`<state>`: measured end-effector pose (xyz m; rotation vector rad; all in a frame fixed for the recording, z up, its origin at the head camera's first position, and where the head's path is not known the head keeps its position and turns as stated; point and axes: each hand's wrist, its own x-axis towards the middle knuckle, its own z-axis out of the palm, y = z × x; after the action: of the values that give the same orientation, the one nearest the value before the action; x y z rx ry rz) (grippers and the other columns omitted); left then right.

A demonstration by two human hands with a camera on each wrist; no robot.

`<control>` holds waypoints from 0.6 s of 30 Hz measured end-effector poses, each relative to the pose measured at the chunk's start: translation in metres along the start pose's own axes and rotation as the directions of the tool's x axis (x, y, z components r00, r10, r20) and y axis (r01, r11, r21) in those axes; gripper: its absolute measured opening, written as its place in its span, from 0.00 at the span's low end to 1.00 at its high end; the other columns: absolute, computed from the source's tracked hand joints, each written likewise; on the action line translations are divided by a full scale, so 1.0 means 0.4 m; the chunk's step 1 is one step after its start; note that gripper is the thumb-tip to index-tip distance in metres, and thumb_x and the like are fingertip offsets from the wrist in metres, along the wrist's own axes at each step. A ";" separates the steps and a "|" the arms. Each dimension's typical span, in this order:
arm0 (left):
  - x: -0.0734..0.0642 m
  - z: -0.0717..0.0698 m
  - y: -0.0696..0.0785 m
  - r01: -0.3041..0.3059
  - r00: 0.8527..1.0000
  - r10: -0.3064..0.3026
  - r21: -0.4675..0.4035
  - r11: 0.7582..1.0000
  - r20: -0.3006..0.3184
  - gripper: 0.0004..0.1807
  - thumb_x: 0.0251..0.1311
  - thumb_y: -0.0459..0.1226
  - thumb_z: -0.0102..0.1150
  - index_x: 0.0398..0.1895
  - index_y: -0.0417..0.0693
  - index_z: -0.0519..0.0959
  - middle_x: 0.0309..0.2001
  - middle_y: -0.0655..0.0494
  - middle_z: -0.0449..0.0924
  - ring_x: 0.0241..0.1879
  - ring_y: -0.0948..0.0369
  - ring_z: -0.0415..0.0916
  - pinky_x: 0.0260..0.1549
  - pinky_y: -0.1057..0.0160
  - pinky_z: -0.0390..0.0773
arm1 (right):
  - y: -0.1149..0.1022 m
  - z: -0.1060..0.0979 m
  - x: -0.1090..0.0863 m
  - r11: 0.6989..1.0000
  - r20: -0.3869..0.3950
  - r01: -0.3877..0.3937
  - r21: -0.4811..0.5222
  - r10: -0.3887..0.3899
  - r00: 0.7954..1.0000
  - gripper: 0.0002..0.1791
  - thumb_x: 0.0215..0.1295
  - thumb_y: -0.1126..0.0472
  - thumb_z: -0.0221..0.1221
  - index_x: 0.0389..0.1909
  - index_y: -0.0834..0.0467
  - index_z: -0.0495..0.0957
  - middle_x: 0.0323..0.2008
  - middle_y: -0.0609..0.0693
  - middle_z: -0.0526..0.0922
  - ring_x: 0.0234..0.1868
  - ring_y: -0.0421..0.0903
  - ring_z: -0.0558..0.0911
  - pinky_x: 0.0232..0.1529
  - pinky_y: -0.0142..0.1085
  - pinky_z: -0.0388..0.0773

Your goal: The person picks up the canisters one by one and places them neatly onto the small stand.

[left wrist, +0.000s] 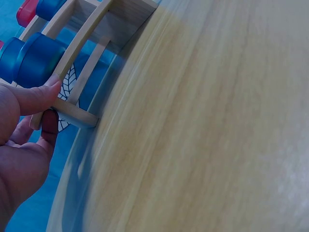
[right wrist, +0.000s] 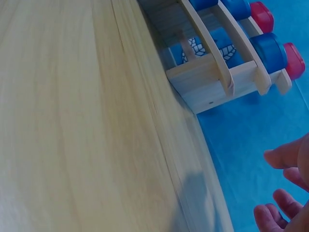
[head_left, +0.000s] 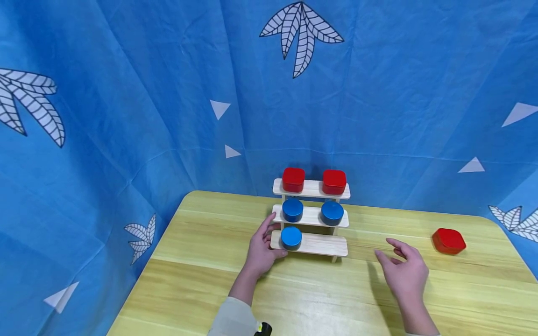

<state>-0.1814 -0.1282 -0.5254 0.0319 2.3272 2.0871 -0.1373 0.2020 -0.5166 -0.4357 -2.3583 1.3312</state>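
Note:
A three-tier wooden display rack point(head_left: 319, 245) stands near the back of the table. My left hand point(head_left: 261, 254) grips the left end of its lowest shelf; in the left wrist view the thumb point(left wrist: 41, 96) lies on top with fingers curled below. Two red square tins point(head_left: 293, 180) point(head_left: 334, 182) sit on the top shelf. The middle shelf bears two round blue tins point(head_left: 292, 210) point(head_left: 332, 213), and one more round blue tin point(head_left: 291, 238) is at the left of the lowest shelf. To the right of the rack, my right hand point(head_left: 405, 270) hovers with fingers loosely bent, holding nothing.
Another red square tin point(head_left: 449, 241) lies on the wooden table point(head_left: 189, 247), right of my right hand. A blue curtain point(head_left: 269, 102) with white leaf and triangle prints hangs behind the table and along its left side.

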 end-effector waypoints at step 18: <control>0.000 0.000 -0.002 0.000 1.000 0.000 -0.002 1.000 0.001 0.61 0.40 0.14 0.72 0.74 0.74 0.63 0.62 0.57 0.73 0.52 0.52 0.74 0.49 0.60 0.81 | 0.023 -0.024 0.010 0.998 -0.020 -0.067 -0.019 0.067 0.998 0.25 0.55 0.64 0.73 0.55 0.62 0.82 0.55 0.57 0.78 0.50 0.54 0.78 0.31 0.13 0.71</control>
<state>-0.1813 -0.1285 -0.5263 0.0326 2.3253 2.0887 -0.1352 0.2157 -0.5194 -0.5353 -2.3617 1.3282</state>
